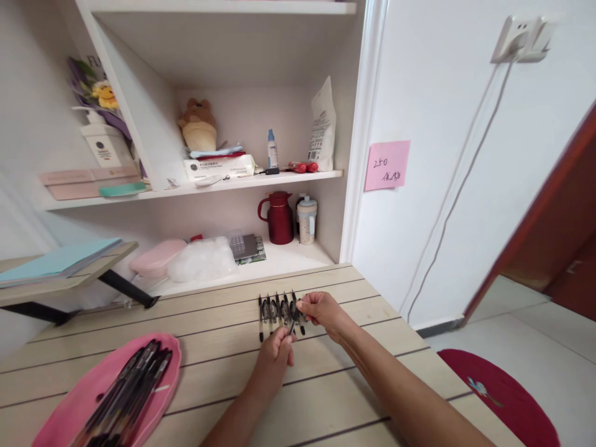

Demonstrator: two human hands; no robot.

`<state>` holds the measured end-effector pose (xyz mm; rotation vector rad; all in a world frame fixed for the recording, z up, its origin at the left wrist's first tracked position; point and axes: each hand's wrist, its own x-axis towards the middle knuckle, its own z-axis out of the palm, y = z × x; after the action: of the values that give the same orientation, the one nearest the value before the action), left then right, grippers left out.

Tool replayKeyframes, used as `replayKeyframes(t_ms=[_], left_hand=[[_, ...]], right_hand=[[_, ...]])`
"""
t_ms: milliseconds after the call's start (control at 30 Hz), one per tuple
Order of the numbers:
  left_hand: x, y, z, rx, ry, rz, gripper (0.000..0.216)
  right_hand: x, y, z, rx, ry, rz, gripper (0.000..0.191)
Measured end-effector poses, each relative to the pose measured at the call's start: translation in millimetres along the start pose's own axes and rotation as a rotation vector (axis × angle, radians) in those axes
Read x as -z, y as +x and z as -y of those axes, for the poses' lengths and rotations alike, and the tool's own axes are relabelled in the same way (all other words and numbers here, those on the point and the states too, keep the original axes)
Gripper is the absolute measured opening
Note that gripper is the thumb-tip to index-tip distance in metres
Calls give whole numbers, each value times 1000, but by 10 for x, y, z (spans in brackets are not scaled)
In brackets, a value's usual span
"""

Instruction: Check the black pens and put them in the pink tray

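Note:
A black pen (294, 322) is held between both hands over the table. My left hand (275, 352) is closed around its lower part, with the tip end pointing up and away. At the pen's upper end, the fingers of my right hand (322, 313) are pinched together; the exact contact is partly hidden. Just beyond the hands lies a row of several black pens (261, 318), side by side and pointing away from me. Small dark oval pieces (273, 310) sit between them, too small to make out. My right hand partly covers the row's right end.
A pink tray (168, 388) with several dark pens (135, 385) stands at left on the slatted table (223, 397). Behind are a shelf (302, 254) with a red jug (280, 217) and cup (307, 220). A riser (112, 257) bears blue paper. A red stool (503, 397) stands right.

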<state>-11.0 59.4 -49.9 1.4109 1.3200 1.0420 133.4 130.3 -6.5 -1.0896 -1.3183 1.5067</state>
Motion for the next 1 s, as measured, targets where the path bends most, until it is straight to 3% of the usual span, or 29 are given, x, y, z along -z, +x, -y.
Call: replayKeyframes(t_ms=[267, 400, 567, 733, 900, 1000], left_hand=[[-32, -8, -36, -5, -45, -53, 26], [-14, 19, -16, 11, -49, 0, 28], [8, 37, 4, 25, -54, 25, 29], [9, 27, -3, 30, -54, 29, 30], [13, 36, 10, 13, -43, 28, 29], [8, 40, 16, 18, -33, 29, 29]], right_hand=[[10, -20, 36, 23, 126, 121, 29], [2, 6, -24, 31, 109, 72, 30], [3, 6, -36, 31, 152, 149, 30], [-2, 18, -42, 37, 122, 63, 29], [9, 13, -19, 19, 185, 137, 28], [9, 7, -6, 17, 156, 59, 28]])
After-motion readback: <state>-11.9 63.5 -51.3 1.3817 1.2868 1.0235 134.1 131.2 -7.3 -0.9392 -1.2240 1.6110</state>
